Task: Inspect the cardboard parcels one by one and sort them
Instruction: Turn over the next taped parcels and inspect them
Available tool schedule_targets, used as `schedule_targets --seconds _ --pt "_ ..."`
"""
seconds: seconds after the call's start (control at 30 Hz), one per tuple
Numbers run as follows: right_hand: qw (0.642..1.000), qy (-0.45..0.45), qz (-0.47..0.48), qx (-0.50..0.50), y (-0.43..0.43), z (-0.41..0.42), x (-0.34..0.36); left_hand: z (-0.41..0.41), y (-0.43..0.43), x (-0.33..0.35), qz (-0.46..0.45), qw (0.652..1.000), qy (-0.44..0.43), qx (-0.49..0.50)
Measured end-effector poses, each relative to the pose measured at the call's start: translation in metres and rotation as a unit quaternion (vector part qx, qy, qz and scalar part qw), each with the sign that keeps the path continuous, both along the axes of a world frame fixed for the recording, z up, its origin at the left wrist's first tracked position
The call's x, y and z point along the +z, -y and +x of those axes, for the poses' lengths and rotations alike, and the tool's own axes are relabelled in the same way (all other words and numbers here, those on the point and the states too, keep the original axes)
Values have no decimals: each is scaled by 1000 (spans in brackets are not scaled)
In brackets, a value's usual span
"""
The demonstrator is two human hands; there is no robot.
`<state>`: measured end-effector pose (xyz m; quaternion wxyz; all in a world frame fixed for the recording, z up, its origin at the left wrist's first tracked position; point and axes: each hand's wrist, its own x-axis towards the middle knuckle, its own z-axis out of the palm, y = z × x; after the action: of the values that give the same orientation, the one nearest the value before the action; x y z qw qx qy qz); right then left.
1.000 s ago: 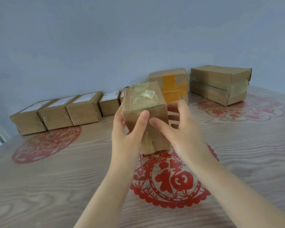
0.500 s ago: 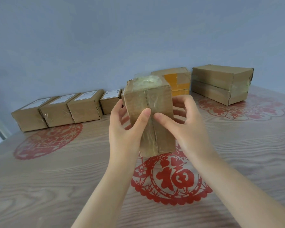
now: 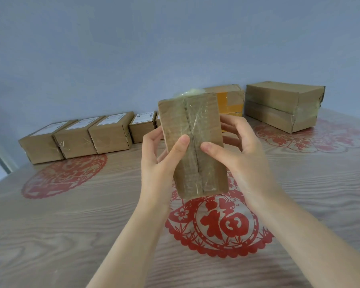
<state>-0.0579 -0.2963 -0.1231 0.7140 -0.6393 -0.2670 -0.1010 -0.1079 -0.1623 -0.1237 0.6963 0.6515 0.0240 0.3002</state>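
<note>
Cardboard parcel, a tall brown block wrapped in crinkled clear tape along its centre seam, held upright above the wood-grain table. Left hand and right hand clasp its sides, thumbs pressed on the front face.

Red 福 in the paper-cut roundel on the table; white parcel labels too small to read
</note>
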Motion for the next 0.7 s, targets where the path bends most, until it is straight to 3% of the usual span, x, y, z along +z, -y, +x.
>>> schedule_targets --seconds 0.2,0.5,0.7 --pt "999 -32 40 -6 0 2 -1 0 1 2 34 996 26 -77" --pt "985 -99 42 138 -8 -2 -7 3 6 -1 -11 999 18 -23" --pt "977 -142 71 146 -5 -2 -6 3 13 -2 -5 998 19 -54"
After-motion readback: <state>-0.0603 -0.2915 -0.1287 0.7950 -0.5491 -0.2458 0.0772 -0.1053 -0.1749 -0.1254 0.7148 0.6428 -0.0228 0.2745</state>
